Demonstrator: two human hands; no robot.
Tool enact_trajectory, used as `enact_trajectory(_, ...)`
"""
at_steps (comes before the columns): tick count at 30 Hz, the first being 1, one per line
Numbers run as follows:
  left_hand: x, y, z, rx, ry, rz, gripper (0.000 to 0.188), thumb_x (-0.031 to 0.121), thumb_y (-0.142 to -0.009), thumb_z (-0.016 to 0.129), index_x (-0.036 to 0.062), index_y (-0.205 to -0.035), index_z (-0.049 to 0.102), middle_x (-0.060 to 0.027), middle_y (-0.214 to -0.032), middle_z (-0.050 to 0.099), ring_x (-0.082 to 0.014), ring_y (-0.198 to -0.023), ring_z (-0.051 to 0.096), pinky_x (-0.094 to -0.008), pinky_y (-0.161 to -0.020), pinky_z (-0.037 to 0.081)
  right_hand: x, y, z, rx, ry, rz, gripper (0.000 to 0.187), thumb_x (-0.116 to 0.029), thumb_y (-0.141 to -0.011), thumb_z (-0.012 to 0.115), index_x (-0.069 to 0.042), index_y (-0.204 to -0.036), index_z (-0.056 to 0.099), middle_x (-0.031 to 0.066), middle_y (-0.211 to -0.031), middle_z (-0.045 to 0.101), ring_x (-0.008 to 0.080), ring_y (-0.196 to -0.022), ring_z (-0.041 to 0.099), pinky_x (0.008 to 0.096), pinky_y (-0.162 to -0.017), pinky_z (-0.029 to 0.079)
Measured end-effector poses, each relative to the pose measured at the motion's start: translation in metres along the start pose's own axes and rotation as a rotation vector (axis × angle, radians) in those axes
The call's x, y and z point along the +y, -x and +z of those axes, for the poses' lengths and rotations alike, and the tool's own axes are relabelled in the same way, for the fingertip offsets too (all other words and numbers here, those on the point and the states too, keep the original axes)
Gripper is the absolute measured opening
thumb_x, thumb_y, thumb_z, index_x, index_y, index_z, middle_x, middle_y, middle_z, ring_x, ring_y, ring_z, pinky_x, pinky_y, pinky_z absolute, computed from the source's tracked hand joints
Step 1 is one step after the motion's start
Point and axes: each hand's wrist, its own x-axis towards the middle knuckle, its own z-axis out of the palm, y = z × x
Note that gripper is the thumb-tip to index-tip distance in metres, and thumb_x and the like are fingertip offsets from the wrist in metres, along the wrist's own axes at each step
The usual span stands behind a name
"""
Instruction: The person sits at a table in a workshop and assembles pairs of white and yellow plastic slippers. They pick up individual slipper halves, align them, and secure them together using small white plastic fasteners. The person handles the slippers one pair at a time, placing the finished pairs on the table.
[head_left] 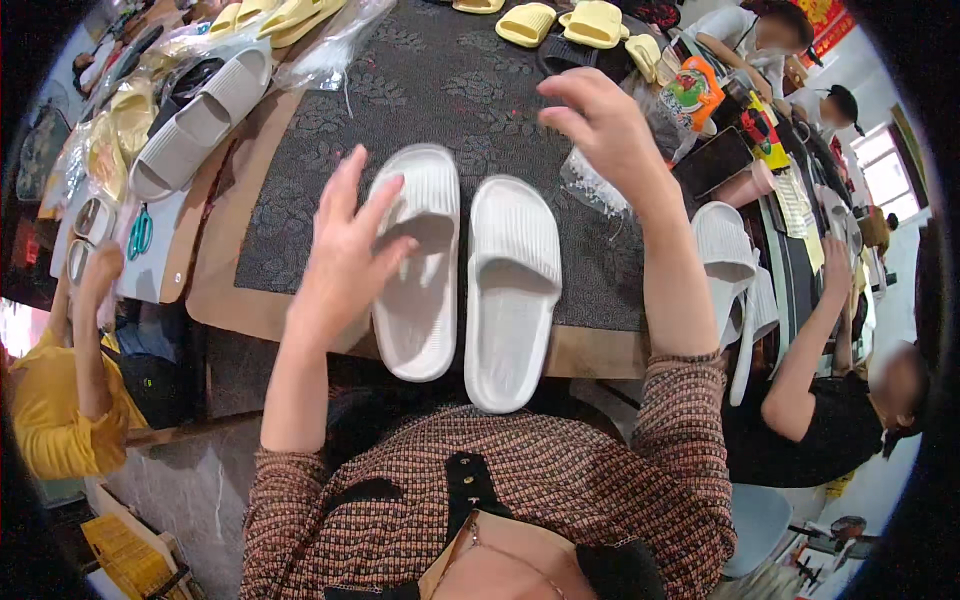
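Two white slide sandals lie side by side at the near edge of the dark patterned mat. The left slide [420,330] has a ribbed strap across its far half. Its mate, the right slide [512,235], sits slightly nearer to me. Over the left slide's outer edge hovers my left hand [355,240], fingers spread and holding nothing; whether it touches the strap I cannot tell. My right hand [595,115] is raised beyond the right slide, thumb and fingers apart with nothing between them.
The dark mat [300,200] covers a brown table. Yellow slides [525,25] stand at the far side, beside a clear plastic bag [595,185]. Grey slides [200,125] and teal scissors [140,232] lie leftward. Co-workers sit at both sides, one in a yellow top [65,400].
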Motion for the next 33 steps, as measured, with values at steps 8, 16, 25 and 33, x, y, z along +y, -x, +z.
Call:
enact_trajectory(8,0.017,0.046,0.018,0.007,0.107,0.038,0.042,0.009,-0.072,0.074,0.0033,-0.111,0.06,-0.0164,-0.12,0.051,-0.0343,-0.107,0.052,-0.0436,-0.091,0.042,0.042,0.114,-0.003,-0.466,0.036,0.417,0.016,-0.012,-0.085,0.061,-0.002,-0.096,0.067,0.0149,-0.095,0.068,0.0271,-0.084,0.066,0.0365,-0.076,0.051)
enact_trajectory(16,0.041,0.039,0.042,-0.235,0.039,0.053,0.05,0.017,-0.075,0.073,0.003,-0.119,0.053,-0.0181,-0.119,0.053,-0.0358,-0.107,0.05,-0.0437,-0.092,0.041,0.054,0.141,0.034,-0.315,0.456,0.477,0.028,-0.017,-0.087,0.058,-0.01,-0.114,0.06,0.016,-0.096,0.066,0.0345,-0.082,0.065,0.0439,-0.073,0.052)
enact_trajectory(25,0.041,0.035,0.058,-0.148,0.08,0.065,0.035,0.012,-0.077,0.07,0.0024,-0.107,0.055,-0.0138,-0.095,0.055,-0.0323,-0.088,0.053,-0.0404,-0.076,0.045,0.073,0.142,0.055,-0.289,0.657,0.37,0.016,-0.02,-0.09,0.055,-0.012,-0.103,0.061,0.0136,-0.084,0.065,0.0336,-0.07,0.065,0.0436,-0.061,0.053)
enact_trajectory(33,0.045,0.043,0.057,-0.163,0.155,0.012,0.035,0.014,-0.079,0.069,0.0035,-0.109,0.055,-0.0145,-0.096,0.054,-0.0329,-0.088,0.055,-0.0415,-0.075,0.047,0.072,0.141,0.053,-0.243,0.627,0.328,0.008,-0.014,-0.089,0.053,-0.008,-0.092,0.058,0.0127,-0.079,0.062,0.0333,-0.067,0.065,0.0433,-0.058,0.053)
